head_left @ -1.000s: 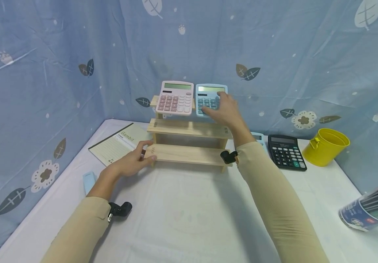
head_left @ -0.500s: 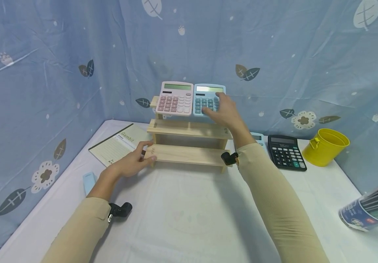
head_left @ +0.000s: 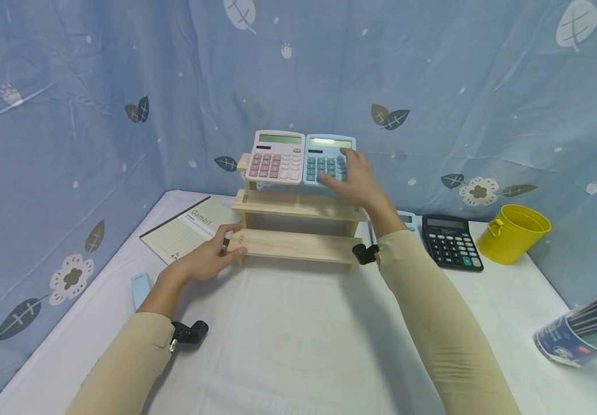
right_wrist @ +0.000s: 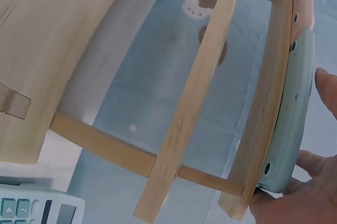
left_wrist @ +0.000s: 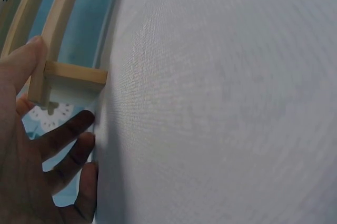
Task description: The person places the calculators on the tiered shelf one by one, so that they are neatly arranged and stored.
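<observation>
"Gambit" on the notebook [head_left: 186, 227]
</observation>
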Tool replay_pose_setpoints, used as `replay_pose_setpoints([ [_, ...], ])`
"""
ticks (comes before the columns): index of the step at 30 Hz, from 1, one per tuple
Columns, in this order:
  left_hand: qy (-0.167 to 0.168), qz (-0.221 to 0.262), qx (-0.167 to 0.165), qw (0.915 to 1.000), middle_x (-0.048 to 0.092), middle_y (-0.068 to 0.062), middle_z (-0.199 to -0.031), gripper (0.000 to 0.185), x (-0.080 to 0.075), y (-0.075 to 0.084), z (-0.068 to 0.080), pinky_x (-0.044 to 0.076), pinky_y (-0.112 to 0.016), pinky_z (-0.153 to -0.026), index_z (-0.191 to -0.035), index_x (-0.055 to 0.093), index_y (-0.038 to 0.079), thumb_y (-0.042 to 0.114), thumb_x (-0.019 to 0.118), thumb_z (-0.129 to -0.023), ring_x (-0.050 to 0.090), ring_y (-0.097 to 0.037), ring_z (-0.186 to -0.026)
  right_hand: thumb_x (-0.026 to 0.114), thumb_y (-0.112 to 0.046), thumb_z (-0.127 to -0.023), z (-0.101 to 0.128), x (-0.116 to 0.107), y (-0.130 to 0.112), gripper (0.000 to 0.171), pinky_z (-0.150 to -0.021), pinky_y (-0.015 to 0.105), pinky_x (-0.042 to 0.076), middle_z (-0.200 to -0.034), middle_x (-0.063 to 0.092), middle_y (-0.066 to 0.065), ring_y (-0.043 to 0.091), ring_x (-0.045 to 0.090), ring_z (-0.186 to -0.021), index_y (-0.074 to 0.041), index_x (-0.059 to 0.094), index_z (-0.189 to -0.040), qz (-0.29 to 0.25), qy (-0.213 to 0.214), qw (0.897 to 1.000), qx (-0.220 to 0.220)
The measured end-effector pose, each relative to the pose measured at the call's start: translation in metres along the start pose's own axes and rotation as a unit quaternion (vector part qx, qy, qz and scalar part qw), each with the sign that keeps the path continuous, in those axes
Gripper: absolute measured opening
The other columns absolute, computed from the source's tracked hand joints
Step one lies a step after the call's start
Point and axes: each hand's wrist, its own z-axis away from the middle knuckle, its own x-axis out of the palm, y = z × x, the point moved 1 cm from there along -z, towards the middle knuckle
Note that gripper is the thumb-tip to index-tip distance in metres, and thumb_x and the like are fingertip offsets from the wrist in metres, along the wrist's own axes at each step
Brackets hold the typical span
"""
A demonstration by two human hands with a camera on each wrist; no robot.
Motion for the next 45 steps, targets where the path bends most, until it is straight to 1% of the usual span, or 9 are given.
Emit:
replay_pose_setpoints([
  [8, -0.001, 0.001, -0.003, 1.0000, 0.049, -0.029, -0.146, 0.075, 0.001, -0.002, 0.000, 0.041, -0.061, -0.108, -0.162, 0.011, 0.020, 0.053, 0.049, -0.106, 0.052, -0.045, -0.133, 0.065, -0.043, -0.099, 0.007, -0.006, 0.007, 0.089, -0.123, 0.060, 0.018, -0.170, 0.011, 0.019, 0.040, 0.015, -0.156, -0.007, 0.016, -0.163, -0.014, 0.003, 0.999, -0.040],
  [12, -0.005, -0.001, -0.005, 1.0000, 0.048, -0.028, -0.146, 0.074, 0.000, -0.002, -0.001, 0.042, -0.060, -0.107, -0.161, 0.011, 0.021, 0.054, 0.048, -0.106, 0.053, -0.044, -0.133, 0.066, -0.043, -0.099, 0.016, -0.015, 0.013, 0.088, -0.123, 0.061, 0.019, -0.169, 0.015, 0.018, 0.039, 0.017, -0.155, -0.009, 0.017, -0.163, -0.008, 0.005, 0.999, -0.053],
  [17, -0.006, 0.001, -0.003, 1.0000, 0.048, -0.029, -0.145, 0.073, -0.002, -0.001, -0.002, 0.043, -0.059, -0.106, -0.160, 0.011, 0.021, 0.052, 0.049, -0.106, 0.054, -0.044, -0.131, 0.069, -0.043, -0.097, 0.027, -0.026, 0.021, 0.088, -0.120, 0.066, 0.021, -0.168, 0.020, 0.016, 0.041, 0.020, -0.153, -0.012, 0.020, -0.163, 0.002, 0.001, 0.998, -0.067],
  [23, -0.015, 0.007, -0.007, 0.9998, 0.046, -0.031, -0.146, 0.074, -0.002, -0.001, -0.003, 0.043, -0.059, -0.106, -0.160, 0.009, 0.020, 0.052, 0.049, -0.106, 0.053, -0.046, -0.131, 0.073, -0.040, -0.095, 0.041, -0.035, 0.031, 0.087, -0.121, 0.064, 0.019, -0.167, 0.024, 0.014, 0.041, 0.017, -0.154, -0.011, 0.025, -0.162, 0.025, 0.007, 0.995, -0.098],
  [26, -0.017, 0.009, -0.012, 0.9997, 0.045, -0.031, -0.147, 0.075, -0.001, -0.002, -0.003, 0.043, -0.059, -0.107, -0.160, 0.009, 0.022, 0.054, 0.049, -0.106, 0.053, -0.046, -0.132, 0.073, -0.040, -0.095, 0.048, -0.039, 0.037, 0.087, -0.121, 0.066, 0.017, -0.168, 0.023, 0.012, 0.040, 0.015, -0.155, -0.014, 0.025, -0.162, 0.036, 0.009, 0.994, -0.106],
  [30, -0.021, 0.010, -0.011, 0.9997, 0.045, -0.030, -0.147, 0.075, -0.001, -0.002, -0.004, 0.043, -0.059, -0.107, -0.160, 0.009, 0.023, 0.055, 0.049, -0.105, 0.052, -0.045, -0.132, 0.073, -0.039, -0.094, 0.058, -0.046, 0.047, 0.088, -0.120, 0.069, 0.015, -0.169, 0.020, 0.012, 0.040, 0.013, -0.156, -0.016, 0.024, -0.163, 0.042, 0.008, 0.993, -0.107],
  [35, -0.026, 0.014, -0.011, 0.9995, 0.043, -0.030, -0.148, 0.077, -0.002, -0.002, -0.003, 0.041, -0.060, -0.108, -0.161, 0.008, 0.022, 0.055, 0.049, -0.105, 0.050, -0.046, -0.135, 0.075, -0.038, -0.093, 0.070, -0.052, 0.060, 0.092, -0.116, 0.073, 0.018, -0.171, 0.017, 0.012, 0.044, 0.011, -0.155, -0.018, 0.020, -0.164, 0.055, 0.000, 0.994, -0.097],
  [39, -0.029, 0.016, -0.018, 0.9993, 0.043, -0.030, -0.147, 0.077, -0.002, -0.002, -0.004, 0.042, -0.060, -0.107, -0.160, 0.008, 0.022, 0.056, 0.049, -0.105, 0.050, -0.046, -0.135, 0.078, -0.037, -0.092, 0.078, -0.058, 0.070, 0.096, -0.116, 0.074, 0.019, -0.171, 0.016, 0.012, 0.045, 0.010, -0.155, -0.020, 0.017, -0.165, 0.062, 0.000, 0.994, -0.089],
  [45, -0.032, 0.017, -0.023, 0.9991, 0.043, -0.029, -0.147, 0.077, -0.001, -0.003, -0.003, 0.042, -0.058, -0.107, -0.160, 0.008, 0.023, 0.057, 0.049, -0.105, 0.050, -0.045, -0.135, 0.081, -0.035, -0.090, 0.090, -0.064, 0.088, 0.100, -0.116, 0.074, 0.018, -0.170, 0.018, 0.013, 0.043, 0.013, -0.154, -0.021, 0.017, -0.165, 0.067, 0.007, 0.993, -0.099],
])
